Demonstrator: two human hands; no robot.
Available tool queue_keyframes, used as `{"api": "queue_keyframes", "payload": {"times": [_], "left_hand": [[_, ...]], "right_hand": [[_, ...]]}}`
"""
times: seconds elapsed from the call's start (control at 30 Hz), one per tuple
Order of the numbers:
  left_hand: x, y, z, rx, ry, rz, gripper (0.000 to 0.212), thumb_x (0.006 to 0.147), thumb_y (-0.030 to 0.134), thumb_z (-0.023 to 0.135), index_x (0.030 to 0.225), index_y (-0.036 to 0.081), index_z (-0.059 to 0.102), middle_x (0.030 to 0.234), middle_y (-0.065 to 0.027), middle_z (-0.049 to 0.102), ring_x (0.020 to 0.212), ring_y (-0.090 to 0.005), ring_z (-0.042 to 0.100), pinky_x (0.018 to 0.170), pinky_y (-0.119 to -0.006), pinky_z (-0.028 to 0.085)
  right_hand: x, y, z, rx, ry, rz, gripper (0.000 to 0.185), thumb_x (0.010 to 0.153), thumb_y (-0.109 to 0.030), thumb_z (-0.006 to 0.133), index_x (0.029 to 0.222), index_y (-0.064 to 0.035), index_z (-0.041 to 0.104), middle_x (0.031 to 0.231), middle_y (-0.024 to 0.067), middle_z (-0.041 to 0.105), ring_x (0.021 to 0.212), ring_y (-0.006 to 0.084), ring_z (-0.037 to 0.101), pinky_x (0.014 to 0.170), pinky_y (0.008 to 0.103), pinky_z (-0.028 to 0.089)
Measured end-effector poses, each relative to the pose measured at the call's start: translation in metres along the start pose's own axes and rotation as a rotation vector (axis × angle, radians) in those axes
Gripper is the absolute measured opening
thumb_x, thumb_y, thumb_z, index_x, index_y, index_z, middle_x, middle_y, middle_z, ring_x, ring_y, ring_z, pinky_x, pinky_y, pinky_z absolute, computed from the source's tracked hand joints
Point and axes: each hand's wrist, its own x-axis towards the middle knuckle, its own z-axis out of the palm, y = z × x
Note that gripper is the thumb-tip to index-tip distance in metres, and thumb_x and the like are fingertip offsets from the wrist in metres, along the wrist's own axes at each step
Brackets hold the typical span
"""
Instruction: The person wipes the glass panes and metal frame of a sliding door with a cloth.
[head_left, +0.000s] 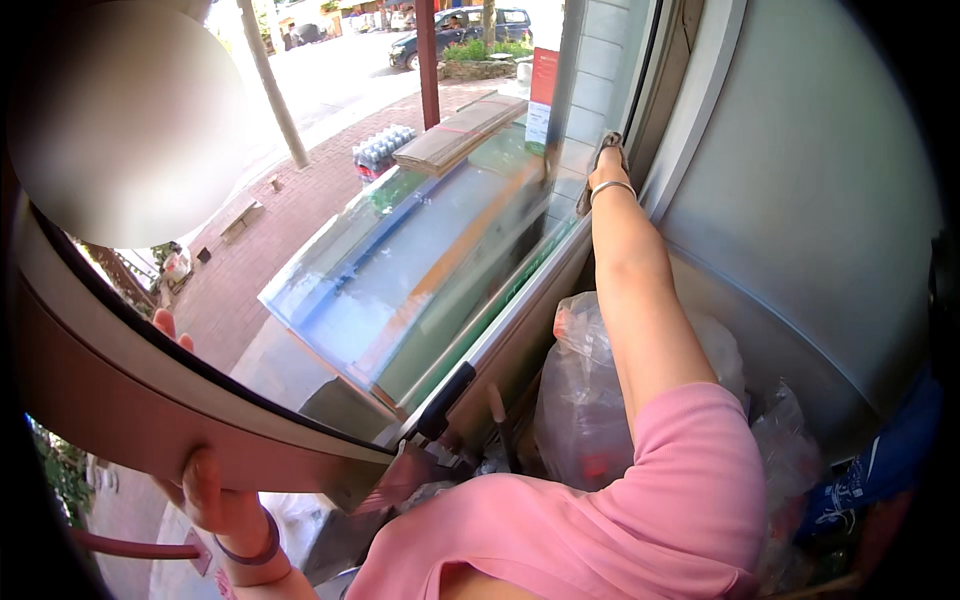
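Observation:
My right arm reaches far forward, and my right hand (609, 166) holds a dark, crumpled cloth (584, 199) against the window glass (589, 90), close to its right-hand frame (671, 82). The fingers are mostly hidden by the wrist and cloth. At lower left, my left hand (201, 491) grips a brown metal frame (120, 420). Its thumb lies on the near face, while fingertips show beyond the upper edge. A black handle (445, 401) sits on the light sill rail (510, 300) between my two arms.
Clear plastic bags (574, 390) of items crowd below my right arm. A grey panel (810, 172) rises at right, above a blue bag (874, 465). Beyond the glass stand a glass-topped case (375, 300) with flattened cardboard (461, 133) and a bottle pack (382, 148).

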Motion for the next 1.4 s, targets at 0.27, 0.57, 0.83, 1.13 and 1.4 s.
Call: {"api": "queue_keyframes", "payload": {"times": [0.27,0.57,0.83,1.13,1.4], "left_hand": [[-0.008,-0.001,-0.011,0.001,0.056,-0.043,0.050,0.079,0.010,0.058,0.124,-0.005,0.044,0.108,-0.0115,0.055,0.095,-0.0181,0.053,0.084,-0.029,0.043],[0.009,-0.003,-0.014,-0.327,-0.050,-0.052,0.045,0.076,0.006,0.065,0.117,-0.003,0.050,0.098,-0.0080,0.059,0.088,-0.0141,0.056,0.079,-0.026,0.044],[0.012,-0.005,-0.013,-0.353,-0.137,-0.001,0.032,0.081,0.004,0.063,0.111,-0.002,0.055,0.095,-0.0074,0.063,0.084,-0.0138,0.061,0.073,-0.025,0.049],[0.010,-0.003,-0.006,-0.318,-0.150,0.021,0.035,0.080,0.007,0.065,0.113,0.000,0.055,0.092,-0.0062,0.063,0.078,-0.0120,0.061,0.068,-0.025,0.049],[0.007,0.004,-0.005,-0.335,-0.108,0.064,0.046,0.077,0.007,0.068,0.119,-0.002,0.051,0.096,-0.0075,0.062,0.085,-0.0145,0.061,0.073,-0.027,0.050]], "right_hand": [[-0.192,-0.007,-0.024,0.029,-0.308,0.198,0.068,0.087,-0.064,0.036,0.136,-0.0168,0.042,0.142,0.0037,0.041,0.126,0.0209,0.041,0.101,0.0455,0.033],[-0.363,0.014,-0.053,-0.076,-0.485,0.406,0.039,0.093,-0.043,0.044,0.118,-0.0142,0.055,0.119,0.0041,0.058,0.107,0.0202,0.054,0.087,0.0466,0.044],[-0.457,0.016,-0.081,-0.021,-1.127,0.777,0.027,0.094,-0.018,0.033,0.095,-0.0077,0.058,0.091,0.0093,0.062,0.084,0.0267,0.060,0.077,0.0492,0.051],[-0.466,0.030,-0.076,-0.066,-1.378,0.880,0.025,0.095,-0.013,0.036,0.098,-0.0003,0.057,0.097,0.0123,0.063,0.089,0.0259,0.062,0.086,0.0421,0.051],[-0.508,-0.025,-0.050,-0.528,-1.454,0.624,0.015,0.090,-0.008,0.048,0.094,0.0008,0.060,0.091,0.0137,0.064,0.084,0.0250,0.064,0.081,0.0382,0.053]]}}
